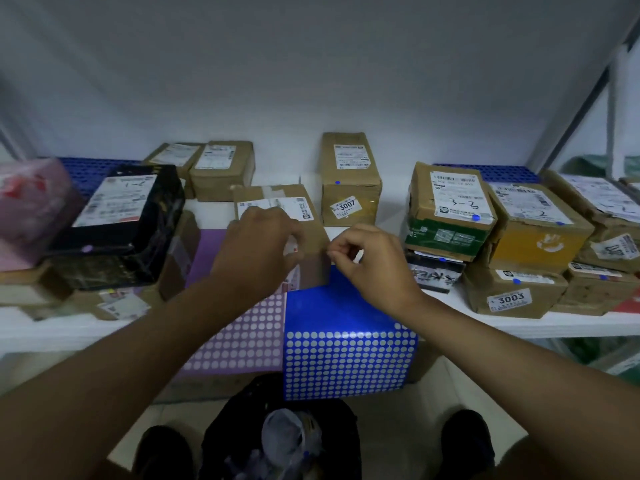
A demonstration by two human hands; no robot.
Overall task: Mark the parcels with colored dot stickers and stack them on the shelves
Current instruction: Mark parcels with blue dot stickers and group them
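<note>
In the middle of the frame, the left hand [258,242] holds the box [294,216] on the shelf [519,323]. The right hand [367,261] is just right of it, fingers pinched tight. I cannot tell if they hold a dot.

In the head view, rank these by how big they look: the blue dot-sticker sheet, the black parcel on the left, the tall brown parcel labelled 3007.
1. Blue dot-sticker sheet, though it lies nearest the camera.
2. Black parcel.
3. Tall brown cardboard parcel labelled 3007, farther back, so its true size is unsure.
</note>
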